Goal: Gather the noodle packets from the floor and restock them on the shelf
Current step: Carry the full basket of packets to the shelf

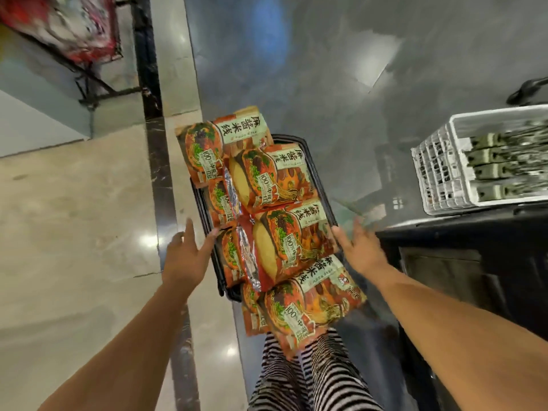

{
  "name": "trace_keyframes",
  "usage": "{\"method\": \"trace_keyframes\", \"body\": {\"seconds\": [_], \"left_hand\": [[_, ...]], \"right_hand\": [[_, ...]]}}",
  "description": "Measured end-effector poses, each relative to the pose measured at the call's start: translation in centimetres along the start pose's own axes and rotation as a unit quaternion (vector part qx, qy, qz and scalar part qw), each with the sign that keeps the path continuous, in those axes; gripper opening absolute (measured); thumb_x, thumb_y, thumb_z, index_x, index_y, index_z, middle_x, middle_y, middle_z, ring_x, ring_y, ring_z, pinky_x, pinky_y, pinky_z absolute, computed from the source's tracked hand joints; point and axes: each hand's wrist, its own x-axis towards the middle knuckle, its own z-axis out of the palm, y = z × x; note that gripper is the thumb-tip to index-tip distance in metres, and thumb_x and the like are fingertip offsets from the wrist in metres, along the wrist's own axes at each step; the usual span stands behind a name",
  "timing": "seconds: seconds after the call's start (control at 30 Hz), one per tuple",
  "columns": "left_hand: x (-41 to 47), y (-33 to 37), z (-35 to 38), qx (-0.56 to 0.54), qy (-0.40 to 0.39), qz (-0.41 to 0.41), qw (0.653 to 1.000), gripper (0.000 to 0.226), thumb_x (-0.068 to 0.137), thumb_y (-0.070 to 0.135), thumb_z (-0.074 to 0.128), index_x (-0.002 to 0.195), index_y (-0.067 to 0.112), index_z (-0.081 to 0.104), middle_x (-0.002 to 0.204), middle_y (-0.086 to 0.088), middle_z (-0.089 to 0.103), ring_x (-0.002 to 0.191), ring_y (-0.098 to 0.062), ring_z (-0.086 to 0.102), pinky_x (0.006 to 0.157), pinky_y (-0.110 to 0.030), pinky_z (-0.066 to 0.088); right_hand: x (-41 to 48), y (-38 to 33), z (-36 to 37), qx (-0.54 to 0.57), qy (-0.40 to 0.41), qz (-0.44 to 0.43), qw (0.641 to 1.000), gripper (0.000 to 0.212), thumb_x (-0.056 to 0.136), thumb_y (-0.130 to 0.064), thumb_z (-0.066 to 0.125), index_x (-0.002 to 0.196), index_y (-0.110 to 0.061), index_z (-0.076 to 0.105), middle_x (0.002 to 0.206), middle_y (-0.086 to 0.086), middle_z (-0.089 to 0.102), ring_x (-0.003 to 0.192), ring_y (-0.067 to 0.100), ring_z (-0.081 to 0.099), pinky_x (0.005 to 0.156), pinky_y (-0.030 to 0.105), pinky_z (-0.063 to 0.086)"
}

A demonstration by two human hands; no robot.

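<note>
Several orange noodle packets (267, 209) lie piled in a black basket (315, 170) on the floor below me. The nearest packet (308, 304) hangs over the basket's near end. My left hand (185, 253) reaches down on the left of the pile with straight fingers, its fingertips at a packet's edge. On the right side of the pile my right hand (357, 247) is spread with straight fingers, close to the basket's rim. Neither hand holds anything.
A white plastic crate (439, 161) with packaged goods stands on a dark low unit (462, 262) at the right. A black stand with red goods (74, 34) is at the top left. My striped trousers (302, 378) show at the bottom. The floor is glossy tile.
</note>
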Motion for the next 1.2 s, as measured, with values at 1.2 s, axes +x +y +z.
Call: {"method": "trace_keyframes", "body": {"seconds": [1.2], "left_hand": [[16.1, 18.7, 0.3, 0.446, -0.041, 0.351, 0.822, 0.108, 0.082, 0.082, 0.036, 0.156, 0.006, 0.017, 0.155, -0.031, 0.025, 0.145, -0.045, 0.022, 0.118, -0.052, 0.022]], "right_hand": [[-4.5, -7.1, 13.0, 0.605, 0.064, 0.367, 0.703, 0.115, 0.075, -0.079, 0.056, 0.153, -0.002, 0.022, 0.157, 0.018, 0.029, 0.143, 0.035, 0.031, 0.115, 0.046, 0.031]]}}
